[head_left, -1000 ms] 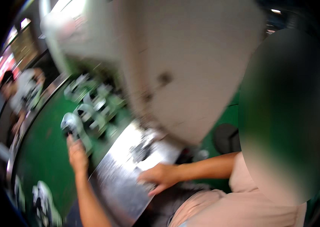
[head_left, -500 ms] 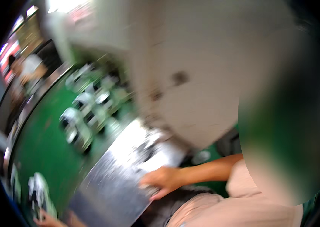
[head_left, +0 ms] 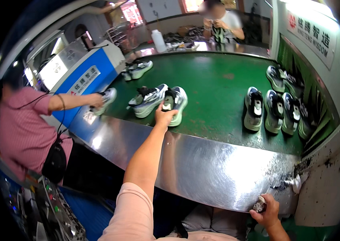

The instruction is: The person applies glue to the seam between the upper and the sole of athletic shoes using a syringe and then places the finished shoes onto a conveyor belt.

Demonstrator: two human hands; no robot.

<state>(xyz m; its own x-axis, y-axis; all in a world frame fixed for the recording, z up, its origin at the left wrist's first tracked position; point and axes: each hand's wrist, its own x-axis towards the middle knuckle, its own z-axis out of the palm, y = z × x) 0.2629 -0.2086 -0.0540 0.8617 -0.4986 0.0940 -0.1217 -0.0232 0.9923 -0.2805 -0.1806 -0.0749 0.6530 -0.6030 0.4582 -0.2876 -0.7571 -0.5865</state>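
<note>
Head view: left hand (head_left: 165, 116) is closing on a sneaker (head_left: 174, 103) on the green belt (head_left: 218, 92).
Fingers are gripping its heel; its partner shoe (head_left: 149, 100) is lying just beside, untouched; right hand (head_left: 267, 205) is pinching a small grimy object (head_left: 259, 205) at the steel ledge (head_left: 202, 160), near the belt.

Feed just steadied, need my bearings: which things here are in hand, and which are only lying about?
In hand:
left hand grips the white-and-green sneaker
right hand holds a small pale object at the steel ledge

Lying about:
row of sneakers
white bottle
blue machine
</note>
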